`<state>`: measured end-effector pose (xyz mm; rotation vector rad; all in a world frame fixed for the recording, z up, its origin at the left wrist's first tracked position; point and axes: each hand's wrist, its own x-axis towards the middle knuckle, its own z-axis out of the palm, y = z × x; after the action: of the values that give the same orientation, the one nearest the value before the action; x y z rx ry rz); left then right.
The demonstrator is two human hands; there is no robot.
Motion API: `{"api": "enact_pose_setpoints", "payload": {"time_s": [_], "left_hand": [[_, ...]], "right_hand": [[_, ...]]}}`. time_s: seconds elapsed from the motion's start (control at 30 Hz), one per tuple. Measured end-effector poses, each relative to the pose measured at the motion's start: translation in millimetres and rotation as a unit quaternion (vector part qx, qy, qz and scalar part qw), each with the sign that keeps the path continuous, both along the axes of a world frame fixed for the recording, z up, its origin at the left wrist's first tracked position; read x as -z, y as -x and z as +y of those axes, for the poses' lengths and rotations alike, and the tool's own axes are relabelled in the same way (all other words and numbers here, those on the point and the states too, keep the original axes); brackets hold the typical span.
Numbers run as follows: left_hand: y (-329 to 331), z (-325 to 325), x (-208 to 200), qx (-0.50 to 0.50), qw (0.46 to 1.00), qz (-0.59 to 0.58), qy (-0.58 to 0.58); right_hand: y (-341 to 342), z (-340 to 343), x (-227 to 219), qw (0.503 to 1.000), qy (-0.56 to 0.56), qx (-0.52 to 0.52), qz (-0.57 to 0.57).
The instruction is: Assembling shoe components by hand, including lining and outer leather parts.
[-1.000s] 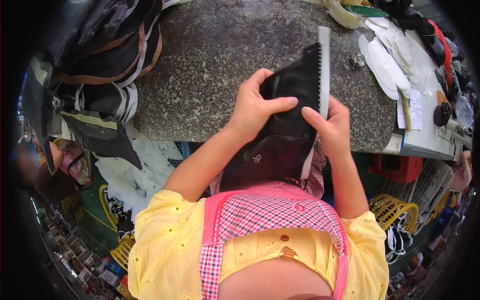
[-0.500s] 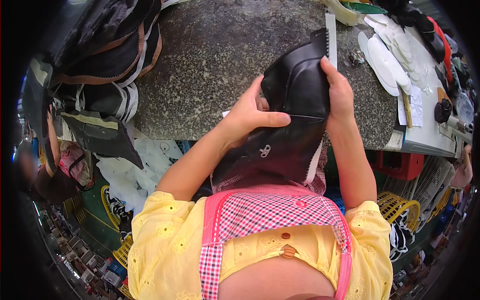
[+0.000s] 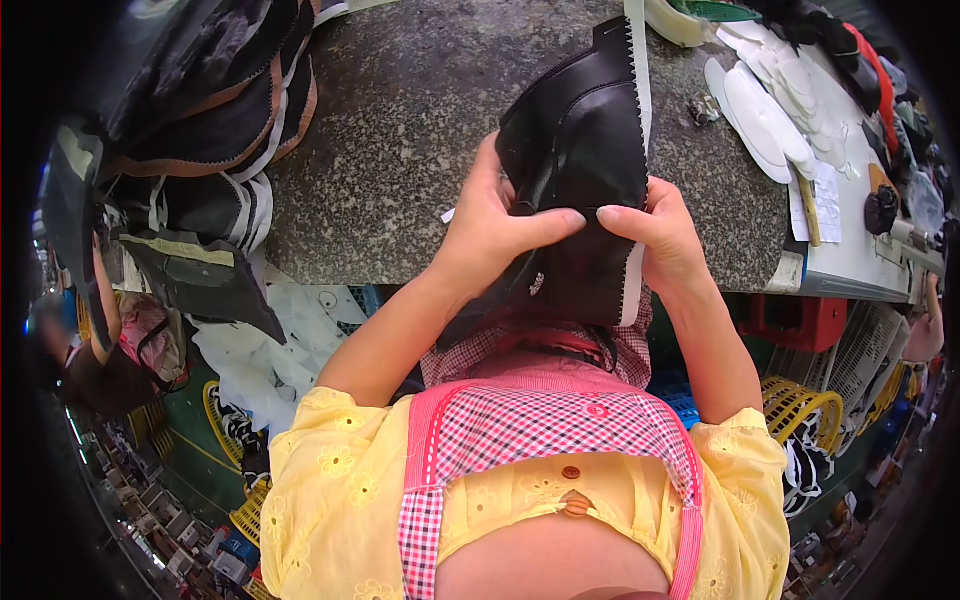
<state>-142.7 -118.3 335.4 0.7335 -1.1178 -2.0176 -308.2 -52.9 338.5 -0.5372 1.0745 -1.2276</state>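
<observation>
A black leather boot upper (image 3: pixel 585 140) with a zigzag-cut edge and a white strip along its right side is held between both my hands, over the front of the stone-topped table (image 3: pixel 400 120). My left hand (image 3: pixel 497 210) grips its left side, thumb lying across the front. On the right side my right hand (image 3: pixel 662 228) is closed round the edge, its thumb pointing inward toward the left one. Below the thumbs, a small silver ornament (image 3: pixel 538 284) shows on the leather. The lower part hangs toward my checked apron (image 3: pixel 540 420). Fingers behind the leather are hidden.
Black shoe pieces with brown and white edging (image 3: pixel 210 140) are piled at the left. White insole shapes (image 3: pixel 755 110) and a wooden-handled tool (image 3: pixel 810 212) lie at the right. Below the table are a red crate (image 3: pixel 795 322) and a yellow basket (image 3: pixel 800 405). Another person (image 3: pixel 100 350) is at far left.
The boot upper has shifted up and slightly left and turned more upright. My right hand has slid down its edge, bringing its thumb onto the front near the left thumb.
</observation>
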Motion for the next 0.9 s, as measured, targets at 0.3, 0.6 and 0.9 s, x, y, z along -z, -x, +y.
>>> {"api": "enact_pose_setpoints", "payload": {"time_s": [0.3,0.6,0.9], "left_hand": [[5,2,6,-0.008,0.999,0.014,-0.037],[12,14,29,0.080,0.954,0.211,-0.198],[6,-11,31,0.063,0.974,0.149,-0.159]], "right_hand": [[-4,1,0,0.998,0.065,0.001,-0.023],[-3,6,31,0.964,0.153,-0.015,-0.217],[16,6,22,0.994,0.099,-0.013,-0.034]]}}
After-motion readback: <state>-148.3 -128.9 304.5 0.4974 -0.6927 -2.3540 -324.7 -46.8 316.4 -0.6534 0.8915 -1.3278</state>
